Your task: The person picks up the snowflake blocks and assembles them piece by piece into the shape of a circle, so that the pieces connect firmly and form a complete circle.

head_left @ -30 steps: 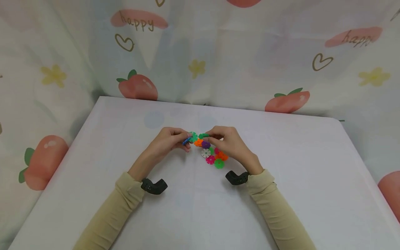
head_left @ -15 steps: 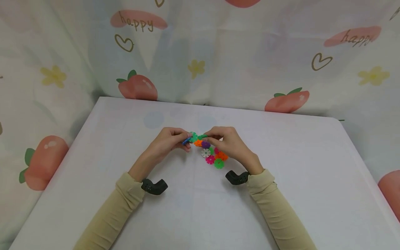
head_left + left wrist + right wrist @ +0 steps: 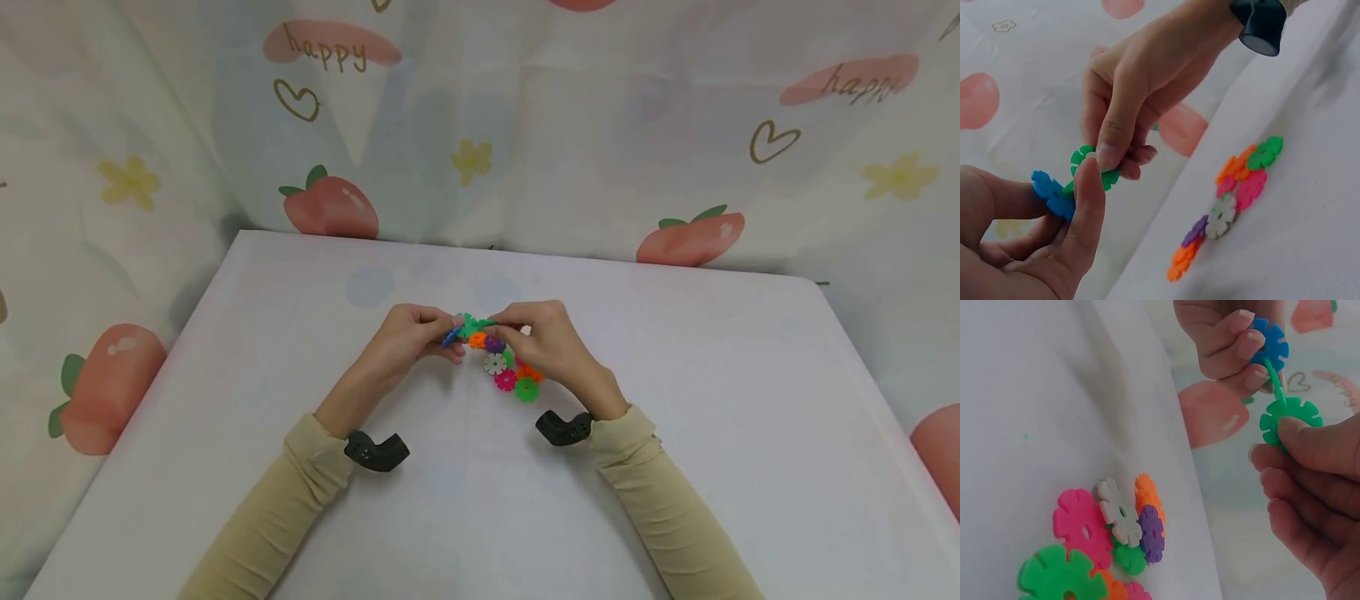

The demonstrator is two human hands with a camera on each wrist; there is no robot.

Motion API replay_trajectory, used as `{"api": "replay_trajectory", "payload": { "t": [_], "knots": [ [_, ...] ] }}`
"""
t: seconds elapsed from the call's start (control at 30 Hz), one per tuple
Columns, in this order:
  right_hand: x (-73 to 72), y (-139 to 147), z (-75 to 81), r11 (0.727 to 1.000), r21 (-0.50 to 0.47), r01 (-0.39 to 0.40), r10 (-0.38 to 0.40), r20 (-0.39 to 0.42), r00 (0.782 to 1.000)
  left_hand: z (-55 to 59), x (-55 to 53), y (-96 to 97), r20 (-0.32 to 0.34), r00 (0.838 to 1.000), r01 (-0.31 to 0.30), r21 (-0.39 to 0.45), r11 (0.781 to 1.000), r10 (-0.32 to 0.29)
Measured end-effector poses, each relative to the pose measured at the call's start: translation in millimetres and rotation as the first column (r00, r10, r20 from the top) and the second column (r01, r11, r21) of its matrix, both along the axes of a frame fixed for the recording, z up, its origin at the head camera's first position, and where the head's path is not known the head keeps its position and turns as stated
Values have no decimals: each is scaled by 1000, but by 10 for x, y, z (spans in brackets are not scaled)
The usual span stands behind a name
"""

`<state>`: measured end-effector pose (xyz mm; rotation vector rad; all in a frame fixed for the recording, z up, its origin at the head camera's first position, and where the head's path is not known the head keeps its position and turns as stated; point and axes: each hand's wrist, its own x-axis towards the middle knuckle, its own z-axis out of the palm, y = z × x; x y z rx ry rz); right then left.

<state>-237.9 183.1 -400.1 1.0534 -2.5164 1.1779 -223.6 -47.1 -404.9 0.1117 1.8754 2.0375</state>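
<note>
In the head view my left hand and right hand face each other above the table. The left pinches a blue notched snowflake disc joined to a teal-green disc. Between thumb and fingers, my right hand holds another green notched disc. In the right wrist view this disc meets the edge of the teal-green one; whether their slots interlock, I cannot tell. Loose discs lie just below the hands: a white disc, a purple disc, a pink disc and several orange and green ones.
The small pile of discs sits on a white table, partly under the right hand. Behind the table hangs a printed curtain. Black wrist mounts stick out below both wrists.
The green disc in my right hand has moved left against the teal-green disc, closing the gap seen a second ago. My left hand has shifted slightly right. The loose discs stay put.
</note>
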Motion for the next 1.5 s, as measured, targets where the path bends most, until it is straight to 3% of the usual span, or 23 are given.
{"api": "replay_trajectory", "payload": {
  "t": [0.27, 0.43, 0.57, 0.7, 0.83, 0.97, 1.13, 1.3, 1.5],
  "knots": [
    [13, -17, 70, 999, 23, -35, 36, -40, 999, 9, 23, 24, -19, 1000, -2, -12, 1000, 2],
    [-4, -21, 143, 999, 30, -42, 43, -32, 999, 33, 12, -16, -34, 998, 48, 10, 999, -47],
    [-25, -19, 178, 999, 33, -34, 31, 88, 996, 48, -8, -107, -35, 987, 155, 3, 988, -155],
    [-41, -27, 180, 997, 49, -51, 38, 242, 970, 53, -17, -176, -32, 962, 269, -53, 962, -271],
    [-44, -27, 167, 996, 66, -58, 36, 293, 955, 67, -31, -184, -30, 944, 322, -131, 938, -328],
    [-34, -10, 150, 997, 70, -43, 17, 344, 939, 76, -46, -173, -8, 947, 313, -195, 930, -320],
    [-60, 61, 121, 991, 133, 3, -52, 367, 929, 44, -87, -165, 14, 955, 294, -204, 934, -298],
    [-107, 131, 38, 953, 300, -33, -85, 374, 923, 3, -118, -198, 12, 964, 262, -199, 944, -265],
    [-124, 128, -54, 919, 385, -87, -104, 450, 887, -33, -120, -228, 39, 969, 249, -176, 952, -246]
  ]
}}
